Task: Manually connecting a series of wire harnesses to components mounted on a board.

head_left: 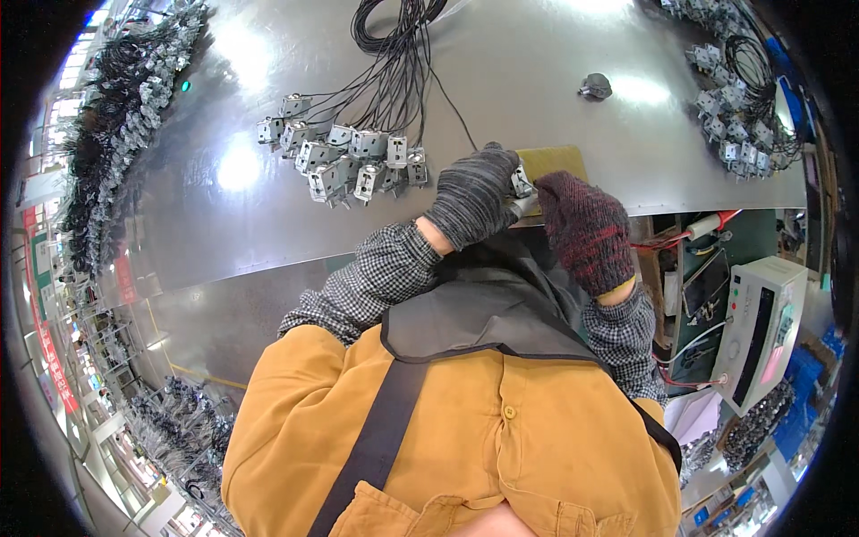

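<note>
My left hand [474, 199], in a grey striped knit glove, is closed on a small metal bracket part [521, 182] at the table's near edge. A thin black cable [458, 115] runs from the far bundle down to that hand. Just right of the part, my right hand [586, 231], in a dark red and black glove, is closed with its fingertips close to the metal. Whatever its fingers hold is hidden. Beneath and behind the part lies a yellowish flat block [557, 163]. Left of my hands rests a cluster of similar metal brackets [344, 157] on black cables.
A coil of cable [394, 31] lies at the far side of the shiny metal table [537, 54]. A small dark grey part [595, 87] sits farther right. Heaps of cabled parts line the left [134, 134] and right [729, 116]. A white instrument box [761, 331] with red leads stands below right.
</note>
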A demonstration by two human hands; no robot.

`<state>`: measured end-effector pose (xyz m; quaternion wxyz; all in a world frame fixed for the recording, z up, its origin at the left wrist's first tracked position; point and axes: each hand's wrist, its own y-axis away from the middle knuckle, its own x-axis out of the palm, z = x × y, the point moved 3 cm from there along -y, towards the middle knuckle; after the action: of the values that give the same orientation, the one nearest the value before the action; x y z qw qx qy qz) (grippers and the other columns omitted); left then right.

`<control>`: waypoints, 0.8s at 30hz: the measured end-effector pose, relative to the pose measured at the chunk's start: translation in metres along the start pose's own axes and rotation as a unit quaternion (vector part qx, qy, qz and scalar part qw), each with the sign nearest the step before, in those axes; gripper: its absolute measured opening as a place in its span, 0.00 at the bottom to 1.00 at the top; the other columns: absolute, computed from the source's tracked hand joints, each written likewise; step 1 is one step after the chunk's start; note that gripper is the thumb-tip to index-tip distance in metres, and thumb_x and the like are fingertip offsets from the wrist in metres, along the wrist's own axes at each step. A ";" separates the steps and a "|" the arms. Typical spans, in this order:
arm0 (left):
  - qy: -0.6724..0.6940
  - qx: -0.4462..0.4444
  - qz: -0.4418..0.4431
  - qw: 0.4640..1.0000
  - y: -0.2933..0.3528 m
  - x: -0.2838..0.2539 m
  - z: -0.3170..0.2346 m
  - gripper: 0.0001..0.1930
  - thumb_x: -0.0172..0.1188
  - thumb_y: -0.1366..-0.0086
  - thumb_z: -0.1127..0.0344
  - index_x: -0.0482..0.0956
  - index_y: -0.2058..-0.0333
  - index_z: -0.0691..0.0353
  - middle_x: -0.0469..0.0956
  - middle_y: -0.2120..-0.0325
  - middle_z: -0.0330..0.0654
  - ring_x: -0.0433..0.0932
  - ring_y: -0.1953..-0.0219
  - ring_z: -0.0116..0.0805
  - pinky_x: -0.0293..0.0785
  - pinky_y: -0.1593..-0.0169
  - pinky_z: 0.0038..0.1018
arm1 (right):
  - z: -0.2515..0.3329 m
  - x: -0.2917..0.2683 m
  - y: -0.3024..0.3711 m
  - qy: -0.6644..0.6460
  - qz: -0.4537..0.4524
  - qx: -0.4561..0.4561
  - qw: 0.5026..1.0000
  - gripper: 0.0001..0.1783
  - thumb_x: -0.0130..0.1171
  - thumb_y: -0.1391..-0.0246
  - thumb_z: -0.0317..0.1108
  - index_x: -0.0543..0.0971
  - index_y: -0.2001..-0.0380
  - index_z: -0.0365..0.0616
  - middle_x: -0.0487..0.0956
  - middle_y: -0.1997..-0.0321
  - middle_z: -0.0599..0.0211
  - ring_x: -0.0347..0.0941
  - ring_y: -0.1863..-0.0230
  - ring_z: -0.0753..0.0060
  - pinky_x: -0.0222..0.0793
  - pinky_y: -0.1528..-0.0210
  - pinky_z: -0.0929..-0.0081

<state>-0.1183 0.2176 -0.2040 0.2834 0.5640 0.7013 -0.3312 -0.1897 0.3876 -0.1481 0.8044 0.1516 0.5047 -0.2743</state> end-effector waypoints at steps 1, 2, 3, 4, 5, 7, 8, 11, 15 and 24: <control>0.002 0.008 -0.006 1.000 -0.001 0.002 0.002 0.26 0.78 0.45 0.53 0.81 0.54 0.62 0.80 0.63 0.52 0.84 0.59 0.53 0.81 0.55 0.43 | -0.001 0.003 -0.002 -0.022 -0.020 -0.002 1.000 0.08 0.63 0.36 0.33 0.84 0.56 0.44 0.86 0.61 0.50 0.84 0.60 0.43 0.79 0.58 0.53; 0.004 0.017 -0.013 1.000 -0.002 0.003 0.002 0.24 0.77 0.45 0.51 0.81 0.57 0.61 0.80 0.64 0.52 0.84 0.59 0.54 0.80 0.56 0.44 | -0.001 0.003 -0.002 -0.043 -0.040 -0.004 0.998 0.07 0.63 0.36 0.32 0.83 0.57 0.44 0.85 0.62 0.51 0.84 0.60 0.43 0.79 0.58 0.53; 0.004 0.016 -0.013 1.000 -0.002 0.003 0.002 0.24 0.77 0.45 0.51 0.81 0.57 0.61 0.80 0.64 0.52 0.84 0.59 0.54 0.80 0.56 0.44 | -0.001 0.003 -0.001 -0.044 -0.040 -0.004 0.998 0.07 0.63 0.36 0.32 0.83 0.57 0.44 0.85 0.62 0.51 0.84 0.60 0.43 0.79 0.58 0.53; -0.015 0.016 -0.001 1.000 -0.001 0.004 0.001 0.26 0.77 0.45 0.52 0.81 0.54 0.62 0.81 0.63 0.52 0.84 0.59 0.53 0.81 0.56 0.44 | -0.002 0.003 0.002 -0.073 -0.037 0.005 0.997 0.06 0.62 0.35 0.31 0.83 0.57 0.44 0.85 0.61 0.51 0.83 0.60 0.42 0.79 0.57 0.53; -0.035 0.016 0.011 0.999 -0.001 0.005 0.001 0.28 0.78 0.44 0.52 0.81 0.51 0.63 0.81 0.62 0.52 0.85 0.59 0.53 0.81 0.55 0.43 | -0.003 0.003 0.003 -0.102 -0.035 0.015 0.994 0.06 0.62 0.35 0.30 0.83 0.57 0.44 0.85 0.61 0.51 0.83 0.60 0.42 0.79 0.57 0.54; -0.037 0.024 0.006 0.999 -0.003 0.006 0.001 0.28 0.78 0.44 0.52 0.81 0.51 0.63 0.81 0.61 0.52 0.85 0.58 0.53 0.81 0.55 0.43 | 0.001 0.000 0.002 -0.094 -0.040 0.017 0.995 0.06 0.61 0.35 0.30 0.83 0.56 0.43 0.85 0.61 0.50 0.83 0.59 0.41 0.79 0.56 0.54; -0.040 0.032 0.002 0.999 -0.003 0.006 0.001 0.28 0.78 0.44 0.52 0.81 0.52 0.63 0.82 0.61 0.52 0.85 0.58 0.53 0.81 0.55 0.43 | 0.002 -0.001 0.002 -0.087 -0.044 0.018 0.995 0.06 0.61 0.34 0.29 0.83 0.56 0.43 0.85 0.60 0.50 0.83 0.58 0.41 0.78 0.55 0.54; -0.049 0.006 0.036 0.998 -0.004 0.003 -0.002 0.29 0.79 0.45 0.50 0.81 0.52 0.63 0.82 0.60 0.53 0.85 0.57 0.53 0.81 0.54 0.42 | -0.004 0.001 0.003 -0.119 -0.044 0.013 0.992 0.07 0.60 0.33 0.29 0.82 0.55 0.42 0.85 0.61 0.49 0.83 0.59 0.42 0.79 0.54 0.55; 0.041 -0.043 0.094 0.994 -0.005 -0.019 0.004 0.34 0.80 0.46 0.48 0.80 0.47 0.64 0.81 0.56 0.54 0.85 0.54 0.52 0.81 0.51 0.42 | -0.007 0.003 0.002 -0.153 -0.043 0.022 0.987 0.08 0.60 0.33 0.29 0.82 0.54 0.41 0.85 0.62 0.51 0.84 0.59 0.46 0.78 0.55 0.58; -0.265 -0.163 0.230 0.922 -0.002 -0.144 0.043 0.37 0.80 0.46 0.49 0.79 0.39 0.55 0.83 0.49 0.47 0.83 0.47 0.46 0.80 0.42 0.40 | 0.000 0.028 0.010 -0.431 0.128 0.140 0.882 0.12 0.61 0.32 0.31 0.82 0.50 0.38 0.87 0.57 0.58 0.85 0.55 0.64 0.79 0.51 0.66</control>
<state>-0.0898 0.0968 -0.1192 0.6153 0.5476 0.4958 -0.2751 -0.1743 0.3870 -0.1732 0.9410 0.1929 0.0410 -0.2750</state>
